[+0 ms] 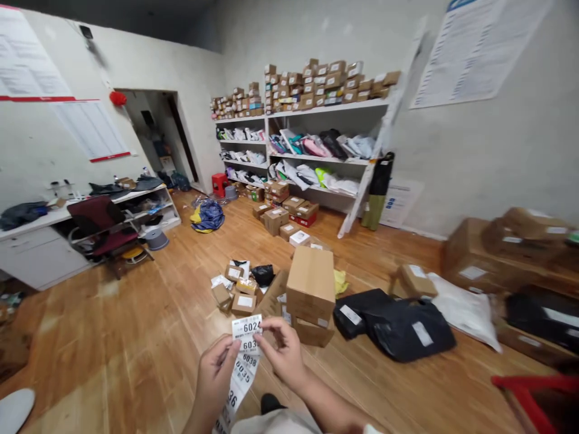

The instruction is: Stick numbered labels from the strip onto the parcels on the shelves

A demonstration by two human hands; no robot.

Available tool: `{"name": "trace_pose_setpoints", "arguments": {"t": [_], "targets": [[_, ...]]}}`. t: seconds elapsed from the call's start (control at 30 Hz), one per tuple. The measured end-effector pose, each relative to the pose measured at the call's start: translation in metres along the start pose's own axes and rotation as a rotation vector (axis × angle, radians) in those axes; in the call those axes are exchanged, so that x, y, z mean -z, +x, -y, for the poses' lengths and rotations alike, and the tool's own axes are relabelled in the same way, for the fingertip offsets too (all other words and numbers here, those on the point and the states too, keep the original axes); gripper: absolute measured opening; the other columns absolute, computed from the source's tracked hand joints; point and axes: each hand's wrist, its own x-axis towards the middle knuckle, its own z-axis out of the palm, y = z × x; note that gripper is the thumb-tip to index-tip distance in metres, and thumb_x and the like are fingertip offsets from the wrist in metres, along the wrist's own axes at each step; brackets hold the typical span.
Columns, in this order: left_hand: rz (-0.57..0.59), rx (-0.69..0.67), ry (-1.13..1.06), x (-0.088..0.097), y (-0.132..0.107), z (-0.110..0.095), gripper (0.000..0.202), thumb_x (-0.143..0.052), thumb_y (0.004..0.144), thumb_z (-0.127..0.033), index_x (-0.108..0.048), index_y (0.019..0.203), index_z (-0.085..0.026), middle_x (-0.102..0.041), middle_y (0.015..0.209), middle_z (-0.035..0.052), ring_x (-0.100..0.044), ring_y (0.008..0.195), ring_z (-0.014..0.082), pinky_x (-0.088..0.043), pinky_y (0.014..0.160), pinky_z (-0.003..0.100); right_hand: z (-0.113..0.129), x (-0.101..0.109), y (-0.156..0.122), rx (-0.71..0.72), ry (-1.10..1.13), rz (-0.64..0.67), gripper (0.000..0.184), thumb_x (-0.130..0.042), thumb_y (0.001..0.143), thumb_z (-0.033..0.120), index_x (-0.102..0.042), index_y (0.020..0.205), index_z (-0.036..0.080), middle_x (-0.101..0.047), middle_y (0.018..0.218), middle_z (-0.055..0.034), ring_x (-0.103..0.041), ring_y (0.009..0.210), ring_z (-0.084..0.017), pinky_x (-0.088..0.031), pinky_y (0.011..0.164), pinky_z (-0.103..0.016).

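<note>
A long strip of white printed labels [244,360] hangs between my hands, showing large numbers such as 6024, 6038 and 6035. My left hand [216,367] pinches its left edge near the top. On the other side, my right hand [284,352] grips the right edge with thumb and fingers. The strip's lower end trails down toward my lap and leaves the view. Just beyond my hands, a tall cardboard box [310,280] stands on another box. Left of it lies a pile of small parcels [244,301] on the wooden floor.
Black parcel bags [407,322] and a white bag [465,307] lie on the right. Large boxes [474,253] line the right wall. Shelves [325,110] with boxes and bags stand at the back. A desk [36,220] and a chair [102,223] are on the left.
</note>
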Motion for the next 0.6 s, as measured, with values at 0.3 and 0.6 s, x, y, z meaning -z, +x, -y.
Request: {"name": "trace_pose_setpoints", "arguments": {"t": [0.3,0.6], "targets": [[-0.110,0.058,0.023,0.089,0.146,0.019,0.036,-0.064,0.084,-0.050,-0.076,0.089,-0.016,-0.069,0.079,0.0038,-0.062,0.075,0.0179,-0.052,0.072,0.025,-0.069,-0.111,0.130,-0.174,0.166,0.029,0.012,-0.070,0.084,0.030,-0.065,0.091,0.022,-0.069,0.083,-0.0033,-0.066,0.077,-0.016,-0.055,0.071,-0.027],[0.156,0.080,-0.065,0.173,0.291,0.041,0.033,-0.069,0.081,-0.046,-0.076,0.090,-0.015,-0.072,0.088,0.0071,-0.066,0.078,0.0199,-0.054,0.077,0.029,-0.126,-0.207,0.206,-0.223,0.058,-0.257,0.012,-0.071,0.083,0.031,-0.067,0.088,0.021,-0.070,0.081,-0.0031,-0.065,0.073,-0.016,-0.052,0.065,-0.026]]}}
